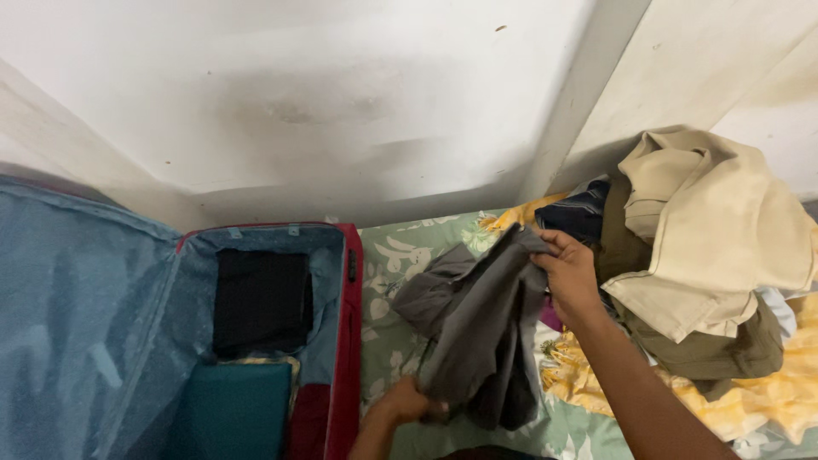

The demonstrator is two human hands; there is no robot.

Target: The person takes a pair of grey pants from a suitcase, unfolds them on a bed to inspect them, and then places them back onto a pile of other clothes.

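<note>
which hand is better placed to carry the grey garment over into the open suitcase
Probably left. The left hand grips the grey garment at its lower end, right beside the red suitcase. The right hand holds the top edge, farther off by the clothes pile.

A home, most likely a bedroom. What shows it: a bed (388,255) w/ a green leaf-print sheet, pushed right up against plain white painted walls (341,94) that meet in a corner. A yellow flowered cloth (767,392) lies over the sheet on the right. On it sits a loose pile of clothes (707,247), beige and olive on top, a dark striped piece underneath. Beside the bed an open red suitcase (349,341) w/ blue lining, folded clothes packed inside. No worktop, tools or shop fittings in sight, just bedding, clothes & luggage, i.e. domestic stuff.
</note>
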